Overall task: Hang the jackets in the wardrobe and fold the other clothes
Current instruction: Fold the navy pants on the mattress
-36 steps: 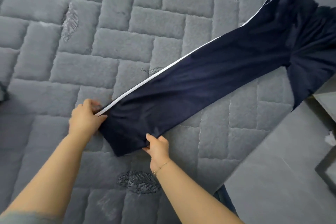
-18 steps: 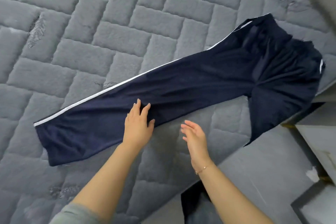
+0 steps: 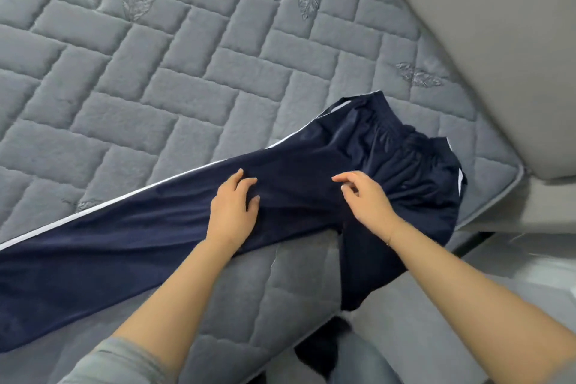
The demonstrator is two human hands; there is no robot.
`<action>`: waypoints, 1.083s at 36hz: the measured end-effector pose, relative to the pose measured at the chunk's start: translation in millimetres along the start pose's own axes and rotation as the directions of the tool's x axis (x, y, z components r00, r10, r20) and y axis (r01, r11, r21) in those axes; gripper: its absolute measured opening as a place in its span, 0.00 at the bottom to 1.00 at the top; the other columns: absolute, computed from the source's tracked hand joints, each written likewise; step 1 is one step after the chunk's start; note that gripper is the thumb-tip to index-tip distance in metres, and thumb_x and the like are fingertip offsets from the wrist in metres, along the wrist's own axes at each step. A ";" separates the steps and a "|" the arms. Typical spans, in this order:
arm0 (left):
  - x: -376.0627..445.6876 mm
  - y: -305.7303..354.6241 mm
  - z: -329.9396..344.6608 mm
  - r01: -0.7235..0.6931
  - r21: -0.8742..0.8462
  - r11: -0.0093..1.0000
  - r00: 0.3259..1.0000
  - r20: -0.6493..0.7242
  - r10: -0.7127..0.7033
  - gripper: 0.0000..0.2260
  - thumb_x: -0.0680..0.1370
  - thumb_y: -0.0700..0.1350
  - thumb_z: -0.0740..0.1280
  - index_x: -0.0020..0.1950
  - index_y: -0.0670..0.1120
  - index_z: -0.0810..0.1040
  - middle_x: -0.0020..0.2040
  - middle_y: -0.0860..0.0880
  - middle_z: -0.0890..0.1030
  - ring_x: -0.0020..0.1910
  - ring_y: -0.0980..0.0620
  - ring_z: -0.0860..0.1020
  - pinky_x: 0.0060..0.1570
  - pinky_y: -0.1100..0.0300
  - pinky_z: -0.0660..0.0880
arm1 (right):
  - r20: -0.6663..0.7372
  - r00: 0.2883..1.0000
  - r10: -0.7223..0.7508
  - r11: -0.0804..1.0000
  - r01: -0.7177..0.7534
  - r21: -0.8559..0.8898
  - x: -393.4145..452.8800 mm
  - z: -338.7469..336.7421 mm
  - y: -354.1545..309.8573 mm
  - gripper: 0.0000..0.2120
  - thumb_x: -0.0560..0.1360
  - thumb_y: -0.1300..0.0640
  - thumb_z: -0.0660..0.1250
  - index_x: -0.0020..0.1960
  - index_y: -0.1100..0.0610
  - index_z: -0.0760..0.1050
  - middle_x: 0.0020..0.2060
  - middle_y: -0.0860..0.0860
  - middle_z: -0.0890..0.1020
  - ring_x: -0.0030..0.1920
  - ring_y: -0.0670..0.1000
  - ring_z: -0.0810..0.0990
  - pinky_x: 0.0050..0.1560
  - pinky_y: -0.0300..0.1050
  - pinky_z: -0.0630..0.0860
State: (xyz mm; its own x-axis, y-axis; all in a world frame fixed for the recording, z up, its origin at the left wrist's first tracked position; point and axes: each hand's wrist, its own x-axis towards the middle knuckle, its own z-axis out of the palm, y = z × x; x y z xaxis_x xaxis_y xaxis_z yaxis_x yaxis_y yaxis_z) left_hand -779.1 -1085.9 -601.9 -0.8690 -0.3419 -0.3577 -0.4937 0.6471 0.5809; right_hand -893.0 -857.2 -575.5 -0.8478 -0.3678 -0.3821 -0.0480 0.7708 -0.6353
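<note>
Head view, left hand flat on trousers, right hand hovering

left hand: let go of the hem, now flat on the trousers near the thigh
right hand: moved up by the crotch, fingers loosely curled over the fabric

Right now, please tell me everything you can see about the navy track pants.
The navy track pants look like smooth, slightly shiny fabric with a white side stripe. They lie folded leg on leg across the grey quilted mattress, the gathered elastic waistband at the right near the corner, the seat part hanging over the near edge. The left hand rests flat on them; the right hand touches them with loosely curled fingers.
</note>
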 end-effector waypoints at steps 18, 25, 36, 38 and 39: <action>151.0 11.3 23.6 0.212 0.374 0.903 0.973 0.007 -0.232 0.17 0.73 0.63 0.68 0.36 0.55 0.65 0.39 0.57 0.71 0.46 0.52 0.69 0.46 0.56 0.54 | 0.145 0.871 -0.470 0.700 0.467 -0.540 285.7 -74.2 80.3 0.13 0.79 0.52 0.65 0.56 0.61 0.76 0.50 0.60 0.77 0.51 0.63 0.76 0.50 0.55 0.66; 199.7 27.3 17.6 0.262 0.091 0.961 0.949 -0.204 -0.240 0.16 0.73 0.54 0.74 0.48 0.49 0.70 0.46 0.51 0.78 0.49 0.45 0.76 0.53 0.53 0.64 | 0.056 0.906 -0.419 0.782 0.391 -0.485 352.8 -114.8 86.2 0.13 0.80 0.56 0.62 0.59 0.65 0.73 0.55 0.66 0.73 0.54 0.67 0.74 0.53 0.59 0.67; 188.4 93.5 76.9 0.143 0.239 0.960 0.941 -0.334 -0.057 0.26 0.81 0.55 0.61 0.78 0.55 0.60 0.80 0.49 0.53 0.79 0.49 0.51 0.73 0.40 0.39 | 0.178 0.706 -0.686 0.482 0.623 -0.615 289.2 -81.3 88.2 0.26 0.81 0.51 0.59 0.76 0.56 0.62 0.76 0.57 0.61 0.76 0.58 0.60 0.74 0.63 0.53; 173.9 84.8 96.0 0.244 0.296 0.923 0.954 -0.242 -0.175 0.29 0.80 0.64 0.52 0.79 0.59 0.52 0.81 0.52 0.45 0.79 0.50 0.42 0.71 0.36 0.35 | 0.287 0.758 -0.586 0.477 0.609 -0.634 283.1 -79.6 111.2 0.27 0.82 0.45 0.55 0.78 0.52 0.56 0.78 0.54 0.56 0.78 0.57 0.55 0.74 0.63 0.49; 168.8 75.0 101.3 0.316 0.312 0.896 0.940 -0.234 -0.250 0.31 0.78 0.67 0.48 0.79 0.60 0.48 0.80 0.54 0.42 0.79 0.51 0.39 0.70 0.34 0.34 | 0.276 0.803 -0.528 0.523 0.564 -0.639 286.6 -83.4 121.8 0.29 0.82 0.43 0.52 0.79 0.51 0.53 0.79 0.53 0.54 0.78 0.57 0.53 0.74 0.62 0.47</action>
State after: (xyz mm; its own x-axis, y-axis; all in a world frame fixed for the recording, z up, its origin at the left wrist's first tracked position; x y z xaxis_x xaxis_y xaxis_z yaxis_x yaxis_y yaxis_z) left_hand -959.5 -1026.1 -692.8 -0.7009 -0.6423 -0.3101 -0.7066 0.6846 0.1791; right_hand -1185.9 -825.4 -706.4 -0.5096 -0.8460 -0.1571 -0.8406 0.5284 -0.1187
